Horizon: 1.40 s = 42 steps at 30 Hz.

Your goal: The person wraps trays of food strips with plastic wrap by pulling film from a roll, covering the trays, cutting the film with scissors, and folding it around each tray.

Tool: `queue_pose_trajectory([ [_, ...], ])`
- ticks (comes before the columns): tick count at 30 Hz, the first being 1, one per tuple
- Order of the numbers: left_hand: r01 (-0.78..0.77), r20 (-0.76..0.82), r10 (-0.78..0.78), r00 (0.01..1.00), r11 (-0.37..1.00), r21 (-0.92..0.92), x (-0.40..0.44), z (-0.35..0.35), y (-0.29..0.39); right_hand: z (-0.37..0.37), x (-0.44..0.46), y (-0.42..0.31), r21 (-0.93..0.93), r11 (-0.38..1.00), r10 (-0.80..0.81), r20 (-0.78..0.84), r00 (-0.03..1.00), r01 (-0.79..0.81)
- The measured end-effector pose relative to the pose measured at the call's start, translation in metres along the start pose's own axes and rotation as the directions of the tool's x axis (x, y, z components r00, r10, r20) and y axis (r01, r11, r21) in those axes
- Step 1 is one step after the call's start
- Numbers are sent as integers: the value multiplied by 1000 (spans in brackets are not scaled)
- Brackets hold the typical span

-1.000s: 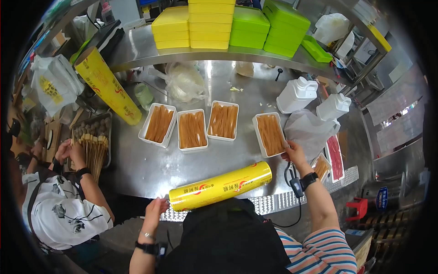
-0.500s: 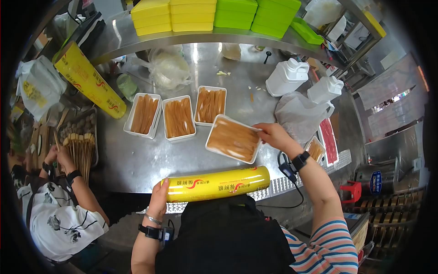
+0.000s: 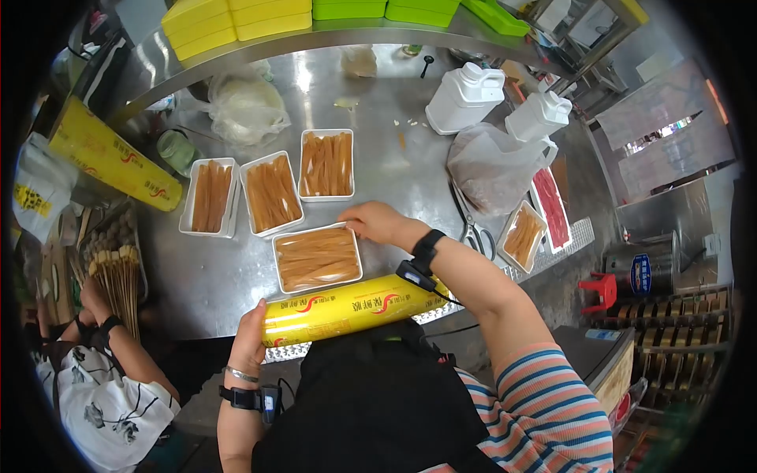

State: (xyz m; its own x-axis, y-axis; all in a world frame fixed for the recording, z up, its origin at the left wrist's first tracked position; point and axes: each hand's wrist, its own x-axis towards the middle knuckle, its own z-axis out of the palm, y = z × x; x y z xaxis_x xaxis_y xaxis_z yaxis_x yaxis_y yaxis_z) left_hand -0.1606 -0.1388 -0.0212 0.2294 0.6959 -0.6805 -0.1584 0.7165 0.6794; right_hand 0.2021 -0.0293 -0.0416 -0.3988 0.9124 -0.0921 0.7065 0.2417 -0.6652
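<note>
My left hand (image 3: 252,335) is closed around the left end of a yellow cling film roll (image 3: 351,310), which lies along the table's near edge against my body. Beyond the roll, my right hand (image 3: 382,223) pinches the upper right corner of a white tray of brown strips (image 3: 318,258). That tray looks flat on the steel table, and its top shines as if covered in film. Behind it are three similar strip-filled trays: a left tray (image 3: 211,197), a middle tray (image 3: 272,193) and a back tray (image 3: 326,164).
Scissors (image 3: 473,229), a plastic bag (image 3: 493,169), white jugs (image 3: 467,98) and a tray of red strips (image 3: 550,209) sit on the right. Another film roll (image 3: 114,154) leans at left. A co-worker (image 3: 110,386) handles skewers (image 3: 114,272) there. Yellow boxes (image 3: 272,17) stand on the shelf.
My right hand has brought the tray left and down, from tilted over the table to near the film roll. The view has shifted, and scissors now show beside the plastic bag.
</note>
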Motion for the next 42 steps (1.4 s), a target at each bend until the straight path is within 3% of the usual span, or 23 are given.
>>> queue_pose_trajectory([
  [1, 29, 32, -28, 999, 999, -42, -1, 2, 4, 3, -7, 8, 66, 998, 1, -115, 993, 7],
  [2, 29, 40, -27, 999, 999, -41, -3, 3, 5, -7, -19, 5, 61, 998, 5, -118, 993, 2],
  [4, -146, 118, 158, 980, 984, -104, -11, 2, -2, -46, -58, -22, 102, 995, 30, -187, 982, -11],
  [5, -188, 104, 183, 978, 981, 42, -14, -3, -8, -65, -78, -34, 190, 979, 102, -125, 987, -77],
  [6, -186, 112, 181, 977, 982, 39, -16, -3, -11, -80, -98, -44, 273, 951, 166, -57, 984, -145],
  [8, -247, 67, 239, 969, 951, 186, -19, -2, -12, -86, -134, -56, 23, 991, -122, -186, 975, 128],
  [11, -219, 9, 220, 976, 969, 112, -11, -2, -16, -70, -173, -70, -56, 994, -98, -137, 986, 92],
  [13, -192, -6, 193, 981, 979, 63, -9, -2, -15, -55, -188, -79, -266, 963, -90, -161, 983, 45],
  [17, -170, -27, 172, 985, 983, 70, -10, 1, -13, -34, -184, -82, -298, 953, -143, -317, 938, 44],
  [24, -170, -19, 171, 985, 983, 65, -12, 1, -12, -33, -175, -85, -387, 917, -232, -317, 920, 98],
  [26, -174, -27, 176, 984, 983, 62, -15, 4, -11, -25, -176, -82, -110, 994, -47, -441, 896, -2],
  [27, -175, -32, 177, 984, 983, 56, -17, 6, -11, -23, -179, -83, -109, 994, -49, -440, 897, 0],
  [28, -175, -33, 176, 984, 983, 55, -17, 5, -12, -22, -183, -84, 203, 975, 167, -413, 895, -88],
  [29, -171, -41, 173, 984, 984, 59, -16, 3, -14, -23, -185, -84, 491, 854, 363, -322, 875, -173],
  [30, -167, -49, 171, 984, 984, 62, -15, 2, -16, -26, -187, -85, 491, 854, 361, -321, 875, -173],
  [32, -179, -65, 183, 981, 982, 64, -12, 0, -19, -36, -188, -89, 229, 961, 242, -423, 873, -155],
  [33, -189, -74, 194, 978, 980, 66, -11, 0, -19, -42, -188, -94, 227, 961, 244, -426, 871, -158],
  [35, -187, -69, 191, 979, 980, 61, -10, 2, -18, -52, -188, -105, -197, 979, -23, -397, 917, -60],
  [42, -177, -65, 181, 981, 982, 61, -8, 1, -14, -26, -182, -94, -346, 938, -103, -293, 950, -5],
])
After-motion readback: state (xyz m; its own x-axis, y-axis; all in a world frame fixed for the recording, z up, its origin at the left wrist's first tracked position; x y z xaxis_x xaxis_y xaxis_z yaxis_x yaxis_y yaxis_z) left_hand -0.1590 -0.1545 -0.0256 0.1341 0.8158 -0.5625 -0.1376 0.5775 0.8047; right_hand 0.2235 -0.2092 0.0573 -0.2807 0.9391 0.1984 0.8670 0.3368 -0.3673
